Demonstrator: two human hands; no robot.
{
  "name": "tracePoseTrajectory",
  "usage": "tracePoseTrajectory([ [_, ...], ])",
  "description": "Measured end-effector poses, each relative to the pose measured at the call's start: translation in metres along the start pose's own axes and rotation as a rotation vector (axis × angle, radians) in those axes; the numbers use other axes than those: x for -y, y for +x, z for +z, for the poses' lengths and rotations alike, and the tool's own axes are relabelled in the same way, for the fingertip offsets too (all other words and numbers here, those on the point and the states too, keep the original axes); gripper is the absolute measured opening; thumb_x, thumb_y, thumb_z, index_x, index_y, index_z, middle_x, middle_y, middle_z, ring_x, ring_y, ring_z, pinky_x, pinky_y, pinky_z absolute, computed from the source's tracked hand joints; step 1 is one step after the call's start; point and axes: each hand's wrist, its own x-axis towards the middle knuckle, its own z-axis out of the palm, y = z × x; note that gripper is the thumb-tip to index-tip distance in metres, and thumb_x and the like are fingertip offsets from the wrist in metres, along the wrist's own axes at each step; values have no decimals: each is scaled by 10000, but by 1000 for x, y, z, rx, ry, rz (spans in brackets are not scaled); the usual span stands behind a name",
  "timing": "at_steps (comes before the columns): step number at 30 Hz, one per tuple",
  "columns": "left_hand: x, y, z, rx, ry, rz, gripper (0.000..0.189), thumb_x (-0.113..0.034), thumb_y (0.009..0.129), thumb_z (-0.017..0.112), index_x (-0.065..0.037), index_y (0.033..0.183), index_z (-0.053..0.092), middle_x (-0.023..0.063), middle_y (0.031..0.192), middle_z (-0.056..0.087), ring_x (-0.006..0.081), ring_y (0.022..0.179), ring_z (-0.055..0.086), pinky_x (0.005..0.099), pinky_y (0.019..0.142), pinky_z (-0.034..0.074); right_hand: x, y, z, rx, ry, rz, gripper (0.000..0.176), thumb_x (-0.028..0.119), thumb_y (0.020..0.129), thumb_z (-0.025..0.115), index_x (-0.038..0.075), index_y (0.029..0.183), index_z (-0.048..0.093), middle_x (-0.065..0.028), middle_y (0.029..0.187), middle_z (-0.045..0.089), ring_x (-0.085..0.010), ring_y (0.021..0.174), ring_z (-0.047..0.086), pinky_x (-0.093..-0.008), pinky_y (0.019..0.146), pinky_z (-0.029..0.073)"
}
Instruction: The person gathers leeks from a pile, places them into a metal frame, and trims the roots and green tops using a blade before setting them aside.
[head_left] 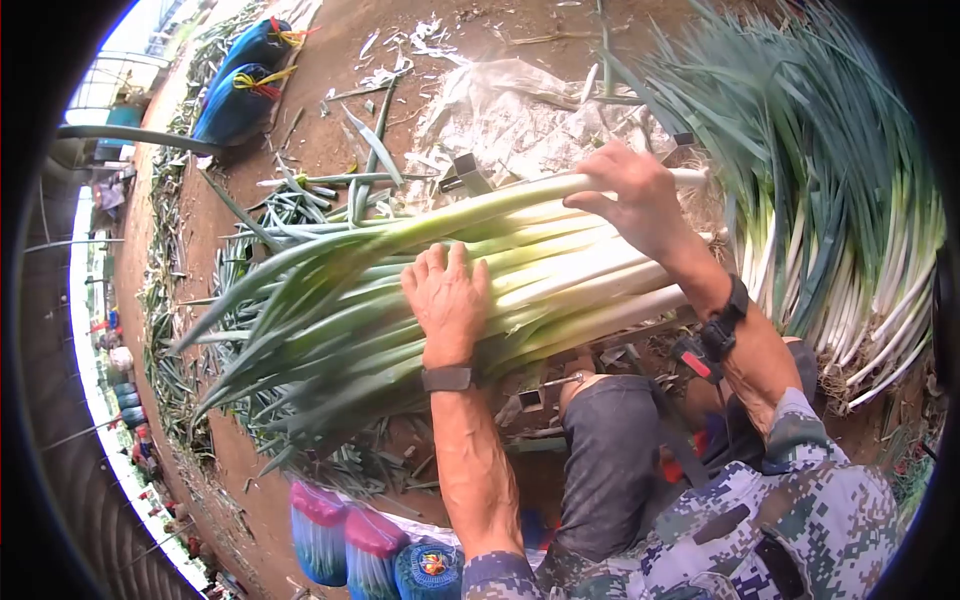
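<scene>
A thick row of long green onions (pixel 560 270) lies side by side in front of me, white ends to the right and green leaves spread to the left. My left hand (pixel 447 300) rests palm down on the stalks, around where white turns green, with its fingers stretched out. At the far side of the row, my right hand (pixel 635 195) is closed round the white part of one green onion (pixel 520 195), whose white end shows past the hand. Metal brackets (pixel 465 175) show at the edge of the row; what supports the onions is mostly hidden.
A large heap of green onions (pixel 800 170) lies at the right. Blue wrapped bundles (pixel 235 105) lie at the upper left, and more bundles with pink tops (pixel 375 535) stand near my legs. Cut leaves (pixel 300 205) litter the soil beside a plastic sheet (pixel 510 105).
</scene>
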Motion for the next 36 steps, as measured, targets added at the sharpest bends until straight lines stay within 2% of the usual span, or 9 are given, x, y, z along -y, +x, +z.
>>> tracePoseTrajectory([
  [5, -8, 1, -10, 18, -74, -106, 463, -338, 868, 659, -80, 1251, 646, 139, 1235, 650, 342, 1175, 568, 495, 1057, 387, -51, -47, 47, 297, -98, 211, 467, 572, 909, 612, 122, 979, 713, -72, 903, 673, -296, 798, 645, -403, 667, 466],
  [9, -9, -1, -14, -84, -134, -80, 506, -327, 832, 701, -72, 1263, 631, 184, 1219, 639, 359, 1156, 573, 482, 1055, 387, -49, -31, 22, 103, -55, 103, 486, 590, 898, 621, 112, 943, 702, -97, 889, 683, -324, 803, 650, -450, 707, 485],
  [16, -14, -2, -30, -59, -210, -159, 486, -256, 804, 741, -61, 1234, 625, 192, 1200, 625, 379, 1076, 606, 481, 945, 465, -72, -17, 10, 308, -54, 159, 452, 535, 924, 619, 86, 874, 637, -99, 708, 651, -353, 702, 649, -451, 645, 493],
  [22, -5, 2, -58, -241, -529, -141, 452, -103, 797, 777, -36, 1217, 625, 148, 1072, 661, 343, 996, 638, 438, 854, 507, -63, -24, 21, 181, -55, 170, 403, 489, 927, 639, 119, 1070, 711, -88, 957, 681, -307, 970, 613, -427, 900, 414],
  [24, -2, 3, -76, -342, -195, -95, 492, -130, 762, 808, -69, 1220, 637, 135, 1120, 648, 308, 1081, 609, 453, 901, 476, -64, -27, 21, 114, -11, 159, 409, 493, 925, 639, 119, 1073, 714, -85, 975, 684, -301, 992, 602, -424, 924, 399],
  [27, 10, 10, -79, -331, 23, -69, 529, -174, 723, 830, -144, 1219, 652, 103, 1268, 596, 281, 1242, 521, 517, 1084, 349, -64, -29, 22, 133, 57, 194, 394, 487, 919, 648, 112, 1017, 721, -84, 958, 697, -301, 965, 628, -425, 899, 420],
  [31, 29, 24, -65, -292, 104, 24, 422, -175, 762, 799, -136, 1160, 663, 50, 1159, 665, 266, 1167, 582, 497, 1145, 307, -61, -27, 7, 165, 77, 159, 400, 502, 944, 618, 114, 919, 717, -101, 763, 672, -319, 766, 662, -428, 717, 480],
  [34, 38, 23, -100, -44, -44, 167, 350, -181, 779, 789, -116, 1101, 669, 57, 1045, 696, 284, 1058, 622, 482, 1141, 313, -62, -20, -3, 323, 123, 322, 453, 528, 976, 561, 112, 861, 700, -118, 655, 636, -337, 641, 652, -433, 596, 488],
  [36, 40, 29, -123, 30, -84, 215, 333, -207, 782, 793, -95, 1075, 681, 83, 974, 707, 309, 989, 631, 435, 1011, 418, -66, -16, -4, 405, 72, 333, 520, 557, 999, 506, 104, 809, 678, -127, 622, 615, -344, 595, 636, -434, 552, 484],
])
